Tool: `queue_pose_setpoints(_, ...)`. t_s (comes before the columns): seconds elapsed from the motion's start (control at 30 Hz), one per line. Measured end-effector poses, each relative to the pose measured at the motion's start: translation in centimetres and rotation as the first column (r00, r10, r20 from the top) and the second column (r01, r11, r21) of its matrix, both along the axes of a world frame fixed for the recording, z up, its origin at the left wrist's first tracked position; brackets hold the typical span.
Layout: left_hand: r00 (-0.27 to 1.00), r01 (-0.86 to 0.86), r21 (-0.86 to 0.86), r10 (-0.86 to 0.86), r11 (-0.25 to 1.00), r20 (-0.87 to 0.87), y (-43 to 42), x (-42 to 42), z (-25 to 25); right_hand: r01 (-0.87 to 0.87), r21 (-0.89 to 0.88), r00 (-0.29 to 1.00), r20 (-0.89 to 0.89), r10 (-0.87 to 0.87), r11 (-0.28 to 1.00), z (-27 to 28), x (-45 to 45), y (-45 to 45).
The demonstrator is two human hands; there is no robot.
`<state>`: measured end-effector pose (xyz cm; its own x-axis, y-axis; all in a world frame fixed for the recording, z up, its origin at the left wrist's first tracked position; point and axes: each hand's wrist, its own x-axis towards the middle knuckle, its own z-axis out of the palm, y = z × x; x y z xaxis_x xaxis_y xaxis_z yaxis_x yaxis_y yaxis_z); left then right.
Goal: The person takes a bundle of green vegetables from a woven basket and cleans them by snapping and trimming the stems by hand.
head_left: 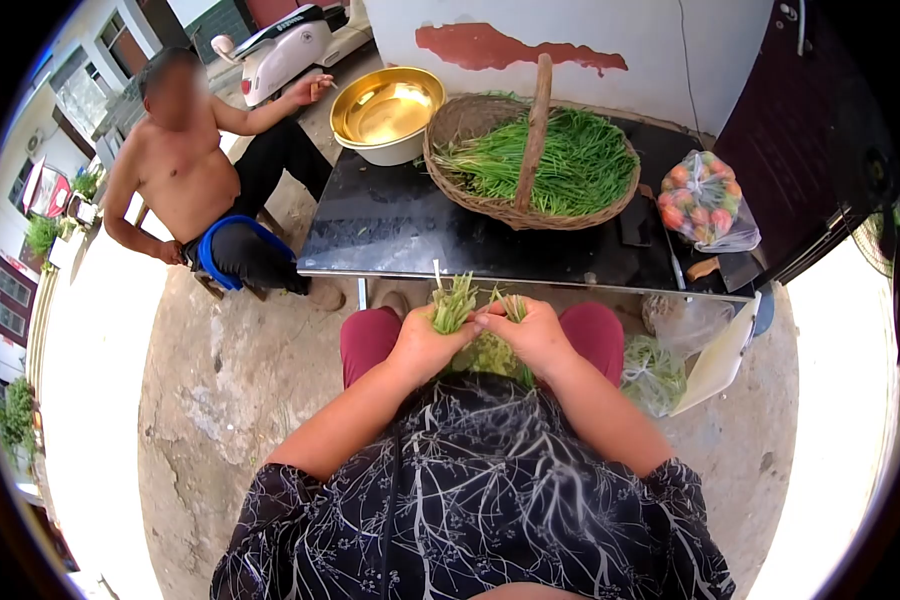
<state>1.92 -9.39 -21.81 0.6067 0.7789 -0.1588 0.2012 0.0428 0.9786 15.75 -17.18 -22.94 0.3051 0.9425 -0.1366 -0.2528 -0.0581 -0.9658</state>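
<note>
My left hand (pixel 432 345) is closed around a bunch of chives (pixel 455 303), with the pale cut ends pointing up toward the table. Close beside it, my right hand (pixel 535 340) pinches a smaller tuft of the chives (pixel 513 307). The fingertips of both hands meet in front of my lap. Yellow-green trimmings (pixel 488 353) show below them, between my knees; what they lie in is hidden. On the black table ahead, a wicker basket (pixel 490 212) with a wooden handle is heaped with long thin greens (pixel 585 155).
A gold-coloured basin (pixel 388 105) stands at the table's (pixel 390 235) left end. On its right side are a bag of red-green fruit (pixel 700 200) and a knife (pixel 678 272). Bagged greens (pixel 654 377) lie below. Another person (pixel 190 170) sits at left, near a parked scooter (pixel 290 55).
</note>
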Motion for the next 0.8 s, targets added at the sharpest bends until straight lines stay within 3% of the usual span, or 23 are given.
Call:
queue_pose_setpoints(0.13,0.999,0.032,0.032,-0.032,0.999,0.002,0.1,-0.3,0.2,0.001,-0.108,0.988,0.154,0.016,0.994,0.9,0.7,-0.1)
queue_pose_setpoints(0.2,0.998,0.064,0.043,-0.065,0.997,0.017,0.2,-0.4,0.4,-0.083,-0.182,0.957,0.261,0.130,0.980,1.1,1.3,-0.3)
queue_pose_setpoints(0.33,0.998,0.067,0.076,-0.068,0.995,0.010,0.7,-0.7,-0.5,-0.037,-0.153,0.982,0.175,0.064,0.987,0.1,2.7,-0.4)
queue_pose_setpoints(0.4,0.998,0.064,-0.087,-0.065,0.994,0.003,0.6,-0.8,0.2,0.225,-0.095,0.973,0.066,-0.220,0.970,0.3,3.4,-0.4)
queue_pose_setpoints(0.43,0.998,0.064,-0.089,-0.064,0.994,0.001,0.8,-1.0,0.0,0.320,-0.069,0.947,0.060,-0.316,0.945,0.4,3.7,-0.2)
queue_pose_setpoints(0.53,0.997,0.071,-0.143,-0.071,0.987,0.002,1.1,-1.1,-0.6,0.426,-0.053,0.893,0.182,-0.411,0.903,-1.0,4.6,0.0)
queue_pose_setpoints(0.6,0.998,0.066,-0.169,-0.063,0.983,0.023,1.0,-1.0,-0.5,0.239,-0.115,0.862,0.482,-0.156,0.964,-1.4,4.5,-0.2)
queue_pose_setpoints(0.63,0.998,0.065,-0.168,-0.061,0.984,0.024,1.0,-1.0,-0.4,0.197,-0.120,0.877,0.465,-0.120,0.973,-1.4,3.9,-0.2)
queue_pose_setpoints(0.7,0.995,0.087,-0.183,-0.076,0.979,0.064,0.9,-1.0,-0.3,0.077,-0.123,0.985,0.163,-0.057,0.989,-0.9,2.3,-0.2)
queue_pose_setpoints(0.73,0.995,0.088,-0.186,-0.077,0.979,0.063,0.9,-1.0,-0.4,0.078,-0.125,0.985,0.162,-0.057,0.989,-0.3,1.6,-0.2)
queue_pose_setpoints(0.8,0.993,0.119,-0.172,-0.114,0.978,0.040,0.8,-0.9,-0.6,-0.004,0.011,1.000,0.008,0.003,1.000,0.8,0.6,-0.2)
